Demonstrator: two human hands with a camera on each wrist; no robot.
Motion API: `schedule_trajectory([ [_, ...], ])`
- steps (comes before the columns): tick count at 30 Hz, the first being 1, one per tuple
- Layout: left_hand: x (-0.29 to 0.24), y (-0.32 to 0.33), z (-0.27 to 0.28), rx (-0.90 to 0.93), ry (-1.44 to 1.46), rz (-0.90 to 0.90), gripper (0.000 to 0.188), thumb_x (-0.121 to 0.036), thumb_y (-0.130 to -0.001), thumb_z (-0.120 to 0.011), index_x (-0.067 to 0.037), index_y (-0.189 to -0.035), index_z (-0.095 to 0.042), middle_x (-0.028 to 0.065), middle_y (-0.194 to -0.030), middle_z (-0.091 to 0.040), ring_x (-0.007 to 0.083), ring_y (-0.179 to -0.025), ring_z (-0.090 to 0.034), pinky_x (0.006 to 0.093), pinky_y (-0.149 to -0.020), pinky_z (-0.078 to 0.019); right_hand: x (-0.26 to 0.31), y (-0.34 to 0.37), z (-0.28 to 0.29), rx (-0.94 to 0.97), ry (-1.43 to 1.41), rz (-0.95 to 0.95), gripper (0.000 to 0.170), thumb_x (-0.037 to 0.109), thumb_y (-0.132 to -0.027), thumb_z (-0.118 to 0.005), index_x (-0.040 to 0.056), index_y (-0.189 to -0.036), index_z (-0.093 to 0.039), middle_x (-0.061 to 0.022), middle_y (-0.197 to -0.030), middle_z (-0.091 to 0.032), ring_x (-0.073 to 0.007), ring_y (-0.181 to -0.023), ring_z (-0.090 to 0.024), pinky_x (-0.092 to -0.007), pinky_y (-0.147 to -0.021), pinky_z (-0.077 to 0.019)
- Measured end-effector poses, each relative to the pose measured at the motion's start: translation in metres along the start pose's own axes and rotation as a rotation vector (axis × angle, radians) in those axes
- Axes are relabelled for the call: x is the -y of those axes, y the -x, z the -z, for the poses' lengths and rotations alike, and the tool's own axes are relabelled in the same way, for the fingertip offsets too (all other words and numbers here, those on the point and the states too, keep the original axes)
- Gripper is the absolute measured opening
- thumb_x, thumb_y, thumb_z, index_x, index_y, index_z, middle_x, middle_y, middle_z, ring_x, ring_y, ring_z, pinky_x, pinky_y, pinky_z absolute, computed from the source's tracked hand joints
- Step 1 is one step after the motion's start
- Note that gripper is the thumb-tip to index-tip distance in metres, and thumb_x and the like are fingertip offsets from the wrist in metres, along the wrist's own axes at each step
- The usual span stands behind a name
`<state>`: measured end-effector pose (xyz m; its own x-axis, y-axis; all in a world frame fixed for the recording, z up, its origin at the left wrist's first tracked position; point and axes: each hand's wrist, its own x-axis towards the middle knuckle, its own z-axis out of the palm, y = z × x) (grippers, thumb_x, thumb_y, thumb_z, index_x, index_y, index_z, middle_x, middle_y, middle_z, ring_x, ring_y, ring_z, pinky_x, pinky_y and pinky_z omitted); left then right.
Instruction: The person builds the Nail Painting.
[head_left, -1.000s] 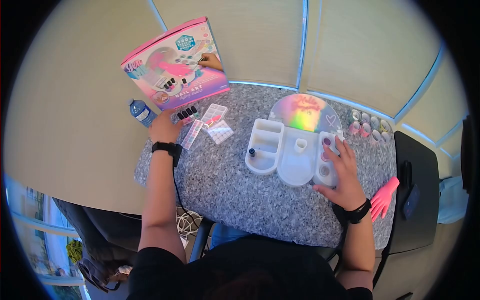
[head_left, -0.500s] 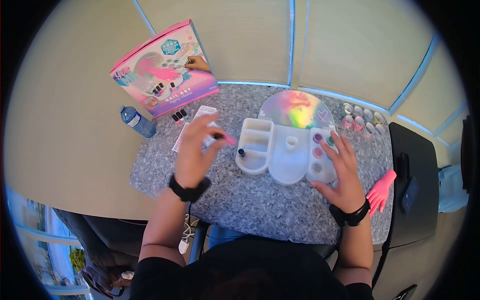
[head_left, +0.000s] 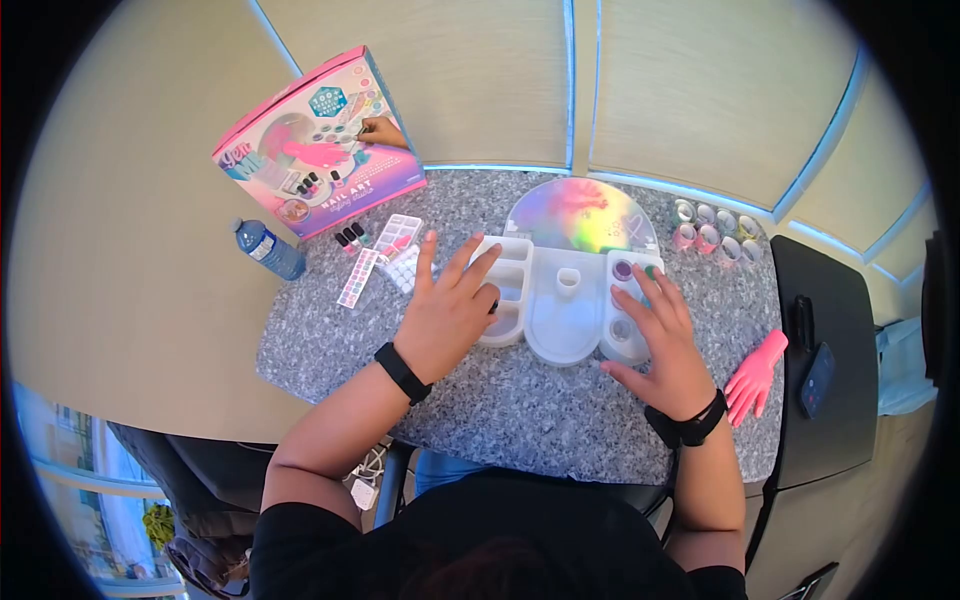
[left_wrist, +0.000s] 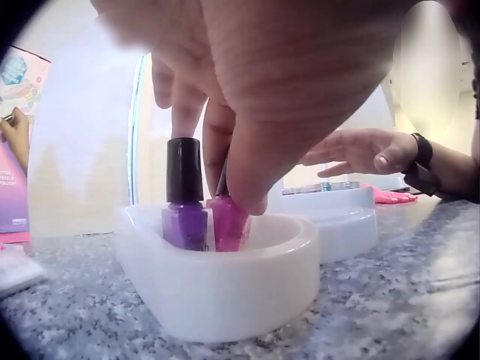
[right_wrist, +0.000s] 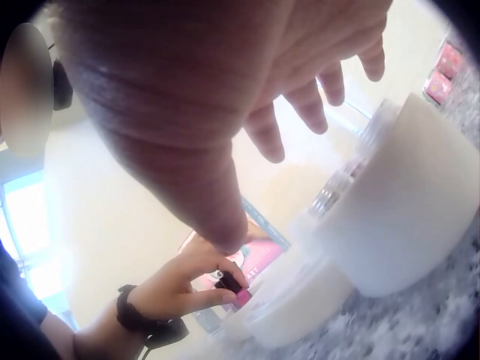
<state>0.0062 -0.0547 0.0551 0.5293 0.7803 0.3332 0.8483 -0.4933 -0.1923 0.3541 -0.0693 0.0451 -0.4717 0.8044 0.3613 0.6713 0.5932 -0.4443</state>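
My left hand is over the left section of the white plastic tray. Between its thumb and fingers it pinches a pink nail polish bottle, low inside the front compartment. Beside that bottle stands a purple nail polish bottle with a black cap, behind the tray's rounded wall. Fingers spread, my right hand hovers at the tray's right section, partly covering its small glitter pots. A purple pot shows just past the fingertips.
A nail art box stands at the back left, near a water bottle. Several nail polish bottles and a press-on nail sheet lie in front. At right are small jars, a pink model hand and a phone.
My left hand has picked up the pink nail polish bottle from the left group and carried it right, down into the tray's front-left compartment. The right hand has stayed by the tray's right section.
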Motion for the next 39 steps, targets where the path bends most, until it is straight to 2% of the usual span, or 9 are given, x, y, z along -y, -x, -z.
schedule_trajectory([
  [4, 0.006, 0.006, -0.005, -0.043, 0.035, 0.036, 0.024, -0.029, -0.089, -0.089, -0.019, -0.104, -0.074, 0.0044, -0.164, -0.059, 0.0302, -0.166, -0.038, 0.0776, -0.135, -0.0132, -0.002, 0.0, -0.002, -0.005, -0.007, 0.001, 0.093, 0.028, -0.08, -0.099, 0.0133, -0.163, -0.059, -0.0224, -0.179, -0.04, -0.0537, -0.165, -0.033, -0.0681, -0.134, -0.0268],
  [9, 0.015, 0.01, 0.011, -0.025, 0.23, 0.088, 0.043, -0.035, -0.09, -0.09, -0.02, -0.127, -0.075, 0.0057, -0.159, -0.062, 0.0308, -0.162, -0.045, 0.0763, -0.134, -0.0142, -0.002, 0.0, -0.002, 0.0, 0.005, 0.0, 0.094, 0.027, -0.079, -0.099, 0.0136, -0.163, -0.058, -0.0224, -0.179, -0.04, -0.0535, -0.165, -0.034, -0.0682, -0.134, -0.027],
  [13, 0.118, 0.027, 0.005, -0.255, 0.522, 0.523, 0.059, -0.039, -0.087, -0.094, -0.016, -0.138, -0.074, 0.0113, -0.154, -0.069, 0.0383, -0.157, -0.052, 0.0783, -0.133, -0.0151, -0.005, 0.0, -0.003, 0.003, 0.003, 0.0, 0.094, 0.026, -0.08, -0.099, 0.0131, -0.163, -0.058, -0.0224, -0.179, -0.04, -0.053, -0.165, -0.033, -0.0683, -0.134, -0.0267],
  [18, 0.196, 0.051, -0.02, 0.014, -0.094, 0.901, 0.066, -0.049, -0.083, -0.095, -0.019, -0.14, -0.077, 0.0064, -0.161, -0.066, 0.0341, -0.165, -0.041, 0.08, -0.133, -0.0122, -0.001, -0.002, -0.002, 0.005, 0.005, 0.009, 0.093, 0.024, -0.08, -0.098, 0.0127, -0.163, -0.059, -0.0227, -0.179, -0.04, -0.0526, -0.165, -0.033, -0.0672, -0.134, -0.027],
  [24, 0.213, 0.05, -0.038, 0.236, -0.097, 1.058, 0.05, -0.052, -0.082, -0.095, -0.027, -0.125, -0.087, 0.0041, -0.165, -0.063, 0.033, -0.17, -0.033, 0.0813, -0.134, -0.0027, -0.006, -0.002, -0.007, -0.01, 0.003, 0.015, 0.093, 0.023, -0.079, -0.099, 0.0126, -0.162, -0.059, -0.0226, -0.179, -0.041, -0.053, -0.164, -0.034, -0.0656, -0.134, -0.0282],
  [31, 0.183, 0.056, -0.028, 0.199, -0.206, 0.997, 0.048, -0.048, -0.085, -0.093, -0.025, -0.127, -0.086, 0.0046, -0.164, -0.064, 0.0359, -0.168, -0.035, 0.0801, -0.133, 0.0015, -0.009, -0.002, -0.006, -0.03, 0.013, -0.02, 0.09, 0.021, -0.079, -0.098, 0.0128, -0.16, -0.061, -0.0219, -0.178, -0.042, -0.0529, -0.163, -0.035, -0.0637, -0.133, -0.0324],
  [33, 0.164, 0.063, -0.029, -0.15, -0.292, 0.917, 0.036, -0.042, -0.086, -0.093, -0.024, -0.117, -0.085, 0.003, -0.153, -0.07, 0.036, -0.164, -0.042, 0.0821, -0.132, -0.0051, -0.007, -0.001, -0.004, -0.032, 0.012, -0.028, 0.09, 0.021, -0.079, -0.098, 0.0127, -0.161, -0.061, -0.0217, -0.178, -0.042, -0.0528, -0.163, -0.035, -0.0636, -0.133, -0.0325],
  [35, 0.119, 0.05, -0.012, -0.375, -0.071, 0.698, 0.03, -0.038, -0.087, -0.093, -0.023, -0.11, -0.082, 0.0024, -0.151, -0.071, 0.0382, -0.162, -0.045, 0.0813, -0.131, -0.0078, -0.007, -0.003, -0.003, -0.037, 0.021, -0.029, 0.09, 0.021, -0.079, -0.097, 0.0127, -0.161, -0.061, -0.0215, -0.178, -0.042, -0.0528, -0.163, -0.036, -0.0635, -0.133, -0.0327],
  [39, 0.01, 0.02, 0.036, -0.232, 0.356, 0.367, 0.02, -0.031, -0.088, -0.093, -0.023, -0.1, -0.08, 0.0008, -0.148, -0.072, 0.0387, -0.161, -0.046, 0.0811, -0.13, -0.0058, -0.008, -0.002, -0.006, -0.03, 0.03, -0.01, 0.088, 0.021, -0.081, -0.096, 0.0125, -0.161, -0.06, -0.0213, -0.178, -0.043, -0.0523, -0.163, -0.036, -0.0629, -0.133, -0.0326],
])
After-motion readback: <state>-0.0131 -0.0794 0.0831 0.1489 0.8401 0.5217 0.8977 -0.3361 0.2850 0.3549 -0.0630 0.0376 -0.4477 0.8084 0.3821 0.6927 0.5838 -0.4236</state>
